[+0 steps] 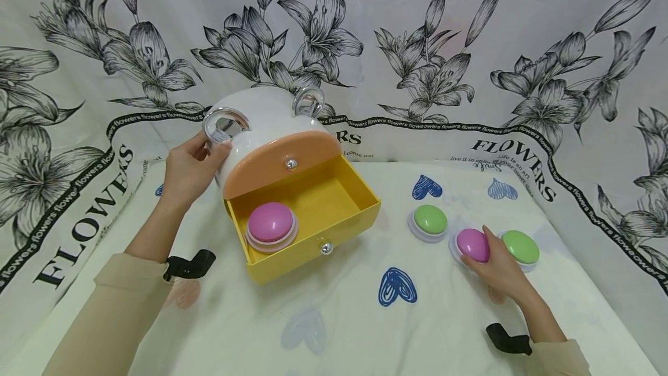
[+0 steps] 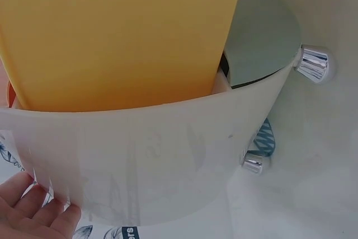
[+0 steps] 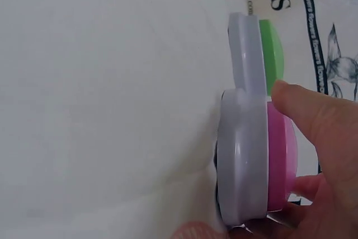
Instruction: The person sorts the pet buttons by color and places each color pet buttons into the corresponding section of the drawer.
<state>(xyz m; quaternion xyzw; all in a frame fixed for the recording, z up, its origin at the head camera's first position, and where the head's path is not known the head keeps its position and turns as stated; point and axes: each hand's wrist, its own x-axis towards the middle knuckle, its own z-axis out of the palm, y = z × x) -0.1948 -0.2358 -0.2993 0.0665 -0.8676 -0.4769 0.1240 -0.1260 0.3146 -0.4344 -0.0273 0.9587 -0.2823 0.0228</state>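
A white rounded drawer box (image 1: 261,112) with silver-rimmed ears stands at centre left. Its orange upper drawer front (image 1: 284,161) is in place, while the yellow lower drawer (image 1: 344,228) is pulled out with a pink push button (image 1: 270,222) inside, at its left. My left hand (image 1: 190,170) holds the box's left side by the ear; in the left wrist view its fingertips (image 2: 70,214) touch the white shell. On the right, my right hand (image 1: 498,268) grips another pink push button (image 1: 473,245), its thumb and fingers round the edge; the button's white base shows in the right wrist view.
Two green push buttons flank the gripped one: one (image 1: 430,219) to its left, the other (image 1: 520,247) close on its right. A white cloth with printed hearts (image 1: 398,286) covers the table, and a flower-printed curtain (image 1: 417,62) hangs behind.
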